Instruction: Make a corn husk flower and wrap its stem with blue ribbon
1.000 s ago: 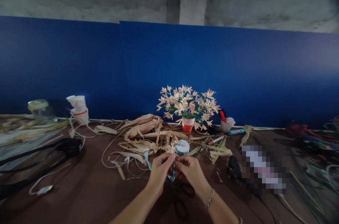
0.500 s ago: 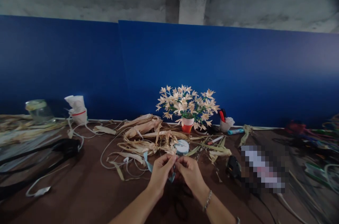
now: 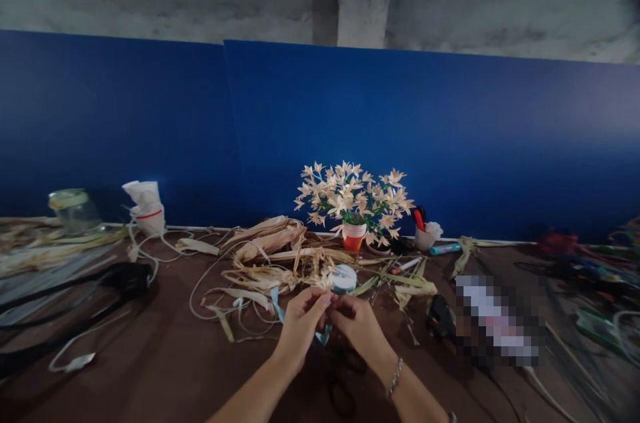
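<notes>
Apparently, the left hand (image 3: 300,320) pinches a flower (image 3: 325,279) over the surface (image 3: 170,359); the right hand (image 3: 357,320) is curled beside it, its hold hidden. The tape (image 3: 324,336) dangling below could twist if pulled unevenly.

Item pinched between left hand (image 3: 301,320) and right hand (image 3: 359,321) is hidden by fingers; cannot identify. Blue strip (image 3: 323,335) runs partly behind the hands. Pale object (image 3: 497,321) is pixelated. Coloured tangle (image 3: 583,257) is blurred, cut by right edge.
</notes>
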### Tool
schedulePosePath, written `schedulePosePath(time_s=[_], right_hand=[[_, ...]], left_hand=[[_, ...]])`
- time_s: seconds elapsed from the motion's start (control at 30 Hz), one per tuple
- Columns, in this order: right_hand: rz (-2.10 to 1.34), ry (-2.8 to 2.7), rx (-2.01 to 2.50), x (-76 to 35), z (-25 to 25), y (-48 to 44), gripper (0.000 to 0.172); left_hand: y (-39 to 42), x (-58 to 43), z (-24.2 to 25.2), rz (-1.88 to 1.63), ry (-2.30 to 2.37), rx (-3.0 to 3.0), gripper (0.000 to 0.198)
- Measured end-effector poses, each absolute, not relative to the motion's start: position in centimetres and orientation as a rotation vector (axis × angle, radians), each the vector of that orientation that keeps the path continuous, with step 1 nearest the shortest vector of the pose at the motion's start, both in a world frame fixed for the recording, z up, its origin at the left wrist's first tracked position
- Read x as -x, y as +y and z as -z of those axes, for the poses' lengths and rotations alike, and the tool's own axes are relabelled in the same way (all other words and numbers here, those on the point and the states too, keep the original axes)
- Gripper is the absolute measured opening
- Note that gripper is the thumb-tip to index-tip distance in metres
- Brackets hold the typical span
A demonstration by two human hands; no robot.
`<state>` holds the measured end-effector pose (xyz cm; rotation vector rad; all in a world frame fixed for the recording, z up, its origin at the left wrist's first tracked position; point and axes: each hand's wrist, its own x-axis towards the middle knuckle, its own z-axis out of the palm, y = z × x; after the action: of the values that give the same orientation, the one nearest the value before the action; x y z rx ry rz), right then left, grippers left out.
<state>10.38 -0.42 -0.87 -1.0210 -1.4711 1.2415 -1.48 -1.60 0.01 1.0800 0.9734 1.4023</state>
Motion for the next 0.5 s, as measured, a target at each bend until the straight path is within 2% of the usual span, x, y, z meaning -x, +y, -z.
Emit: schedulePosePath(time_s=[0.07,0.27,0.4,0.5], right_hand=[[-1.159,-1.432,0.996,-10.6,0.2,-0.6,0.009],[-0.882,-1.474,0.888,-11.1,-1.9,-1.8,0.012],[-0.887,-1.506,0.875,-11.0,-1.7,-1.8,0.009],[-0.964,-1.397,0.866,-10.9,-1.2,-1.2,0.016]], left_hand=[[-1.7,1.6,-0.2,-1.437,0.991,-1.147,0.025],[-1.8,1.7,0.5,-1.542,1.062,-1.274,0.016],[-1.8,1.3,0.5,-1.469,1.056,-1.269,0.016],[-1.9,1.0,0.0,-1.329,1.053,-1.182,0.02]])
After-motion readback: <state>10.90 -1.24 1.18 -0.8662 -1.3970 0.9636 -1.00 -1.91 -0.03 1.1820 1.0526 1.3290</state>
